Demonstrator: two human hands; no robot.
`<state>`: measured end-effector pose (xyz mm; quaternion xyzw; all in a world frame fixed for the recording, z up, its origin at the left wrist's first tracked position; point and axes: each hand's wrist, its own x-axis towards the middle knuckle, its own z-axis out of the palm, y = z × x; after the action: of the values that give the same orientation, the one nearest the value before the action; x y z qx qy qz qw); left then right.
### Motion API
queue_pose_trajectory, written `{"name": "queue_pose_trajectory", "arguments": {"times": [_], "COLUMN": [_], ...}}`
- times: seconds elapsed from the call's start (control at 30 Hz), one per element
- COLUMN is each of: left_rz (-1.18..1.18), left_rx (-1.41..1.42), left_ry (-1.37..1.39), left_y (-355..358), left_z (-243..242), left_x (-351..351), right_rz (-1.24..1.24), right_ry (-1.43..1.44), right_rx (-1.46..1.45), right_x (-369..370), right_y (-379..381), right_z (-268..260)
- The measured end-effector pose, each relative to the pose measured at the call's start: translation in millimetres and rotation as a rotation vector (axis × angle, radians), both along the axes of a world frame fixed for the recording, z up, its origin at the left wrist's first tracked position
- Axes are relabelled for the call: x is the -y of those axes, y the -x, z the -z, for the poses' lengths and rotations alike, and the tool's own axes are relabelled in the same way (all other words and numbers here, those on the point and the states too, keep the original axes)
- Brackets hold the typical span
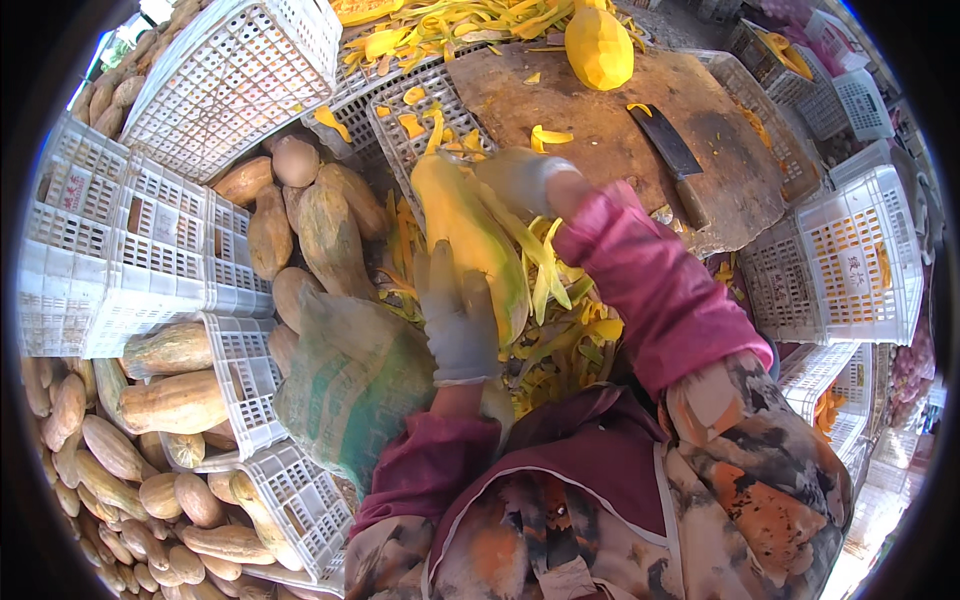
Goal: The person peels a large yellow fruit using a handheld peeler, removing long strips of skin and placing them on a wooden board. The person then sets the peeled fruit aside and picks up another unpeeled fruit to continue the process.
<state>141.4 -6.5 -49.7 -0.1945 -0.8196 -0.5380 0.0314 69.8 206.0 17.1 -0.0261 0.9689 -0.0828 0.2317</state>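
A long, partly peeled squash (457, 217) lies before me, yellow where bare and green-skinned toward its near end. My left hand (457, 322), in a pale glove, grips that near end with the fingers laid over its side. At the far end, my right hand (517, 180), gloved too, is blurred by motion against the squash's right side. Whatever it may hold is hidden. Strips of peel (551, 270) hang beside the squash, below the right wrist. More peelings (577, 352) are heaped between the squash and my apron (555, 465).
A cleaver (667, 142) lies on a worn wooden board (517, 97), with a peeled squash (600, 49) at its far edge. Unpeeled squashes (330, 225) crowd the left, beside a woven sack (352, 382). White plastic crates (232, 82) stand left and right (855, 262).
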Motion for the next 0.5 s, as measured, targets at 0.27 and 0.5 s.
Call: {"name": "queue_pose_trajectory", "arguments": {"times": [0.27, 0.5], "left_rz": [0.008, -0.019], "left_rx": [0.051, -0.187], "left_ry": [-0.015, -0.063], "left_y": [-3, 8], "left_z": [-8, 6], "left_x": [-4, -10], "right_rz": [-0.184, 0.303], "right_ry": [0.004, 0.419], "right_rx": [0.018, 0.070], "right_x": [9, 73], "right_y": [-15, -226], "right_z": [10, -1]}}
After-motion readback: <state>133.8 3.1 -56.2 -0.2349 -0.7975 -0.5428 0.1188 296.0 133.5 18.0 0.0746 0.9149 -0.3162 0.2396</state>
